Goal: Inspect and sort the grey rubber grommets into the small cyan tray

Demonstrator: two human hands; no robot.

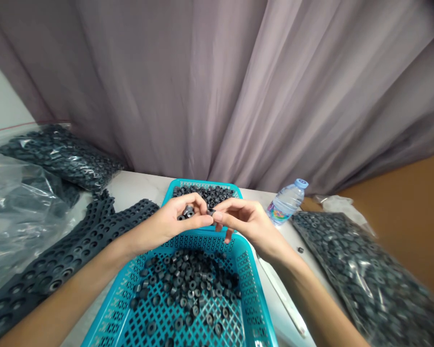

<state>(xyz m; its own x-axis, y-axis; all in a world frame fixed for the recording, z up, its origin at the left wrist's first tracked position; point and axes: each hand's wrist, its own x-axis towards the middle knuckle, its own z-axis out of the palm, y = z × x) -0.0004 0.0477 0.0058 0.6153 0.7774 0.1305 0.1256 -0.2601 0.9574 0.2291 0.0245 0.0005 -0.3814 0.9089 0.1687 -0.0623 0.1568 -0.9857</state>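
My left hand [183,212] is curled with several small black rubber rings [188,212] in its palm. Between the fingertips of both hands sits one black rubber ring [210,211], pinched by the thumb and forefinger of my right hand [240,216] and touched by my left fingertips. Below the hands, a turquoise plastic basket [255,279] holds many loose black rings, spread over its lattice floor. Right behind the hands stands a second turquoise basket [170,187], heaped with the same rings and partly hidden by my fingers.
Black perforated rubber sheets [83,246] and a plastic bag of black parts [65,154] lie left. To the right are a water bottle [286,202], a single ring [300,249], a white strip [284,296] and another full bag [361,270]. A grey curtain [188,86] hangs behind.
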